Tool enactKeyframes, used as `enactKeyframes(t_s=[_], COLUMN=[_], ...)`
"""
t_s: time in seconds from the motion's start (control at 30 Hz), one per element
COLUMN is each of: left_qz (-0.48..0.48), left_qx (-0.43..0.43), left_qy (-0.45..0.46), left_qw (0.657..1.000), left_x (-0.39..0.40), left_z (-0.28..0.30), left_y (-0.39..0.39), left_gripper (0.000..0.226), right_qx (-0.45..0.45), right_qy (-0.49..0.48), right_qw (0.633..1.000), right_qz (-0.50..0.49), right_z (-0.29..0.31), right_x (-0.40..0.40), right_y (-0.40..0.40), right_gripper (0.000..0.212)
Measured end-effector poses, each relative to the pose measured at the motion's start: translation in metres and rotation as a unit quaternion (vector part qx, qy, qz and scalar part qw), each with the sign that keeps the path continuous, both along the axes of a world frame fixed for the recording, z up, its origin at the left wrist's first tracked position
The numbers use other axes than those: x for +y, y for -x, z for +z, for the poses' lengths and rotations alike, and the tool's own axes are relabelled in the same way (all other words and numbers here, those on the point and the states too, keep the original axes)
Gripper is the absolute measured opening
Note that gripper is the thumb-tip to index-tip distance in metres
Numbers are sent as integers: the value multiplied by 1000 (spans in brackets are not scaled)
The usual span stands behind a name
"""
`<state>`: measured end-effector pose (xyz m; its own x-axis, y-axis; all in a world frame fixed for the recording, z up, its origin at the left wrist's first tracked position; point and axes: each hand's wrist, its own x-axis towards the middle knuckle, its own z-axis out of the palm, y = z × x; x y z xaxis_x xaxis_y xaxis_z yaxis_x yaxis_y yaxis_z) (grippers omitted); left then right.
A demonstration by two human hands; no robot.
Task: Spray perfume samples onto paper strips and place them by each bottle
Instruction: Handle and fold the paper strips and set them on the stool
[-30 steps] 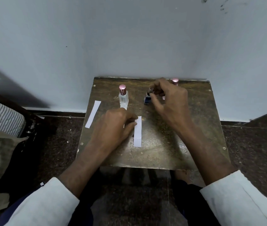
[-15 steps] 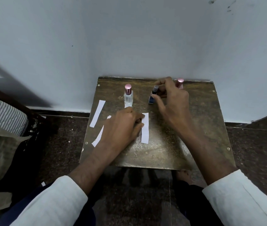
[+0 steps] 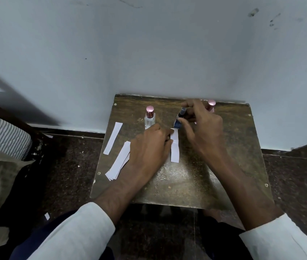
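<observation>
While the right hand (image 3: 203,126) curls around a small dark blue bottle (image 3: 178,123), thumb and fingers grasping it at the cap and body, the bottle leans toward the left hand (image 3: 149,147) and stands on the worn wooden table (image 3: 224,166). Just below that bottle, and touching the left hand's fingertips, a white paper strip (image 3: 174,146) lies flat on the table, running lengthwise toward the person; the left hand rests palm down with its fingers pressing the strip's near-left edge, pinning it rather than lifting it. Beyond the left hand's knuckles stands a clear glass bottle (image 3: 150,118) with a pink cap, upright and untouched. Behind the right hand's fingers, a second pink-capped bottle (image 3: 211,105) is mostly hidden, only its top showing. To the outer side of the left hand, a small stack of paper strips (image 3: 119,162) lies partly under the wrist, and farther out a single strip (image 3: 113,138) lies alone. White sleeves (image 3: 77,229) cover both forearms near the bottom of the view.
</observation>
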<state>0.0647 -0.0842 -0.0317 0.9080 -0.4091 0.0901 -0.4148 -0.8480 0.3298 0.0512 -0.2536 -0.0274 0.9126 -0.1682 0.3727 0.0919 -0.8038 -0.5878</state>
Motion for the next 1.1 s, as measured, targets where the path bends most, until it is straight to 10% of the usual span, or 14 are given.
enactKeyframes(t_s=[1.1], left_qz=[30], left_qx=[17], left_qy=[5], left_qw=[999], left_x=[-11], left_z=[-3], left_y=[1], left_gripper=[18], right_qx=[0], right_qy=[20], right_qw=[998], right_qz=[53], right_z=[-2], right_x=[-2], right_y=[1], right_gripper=[37])
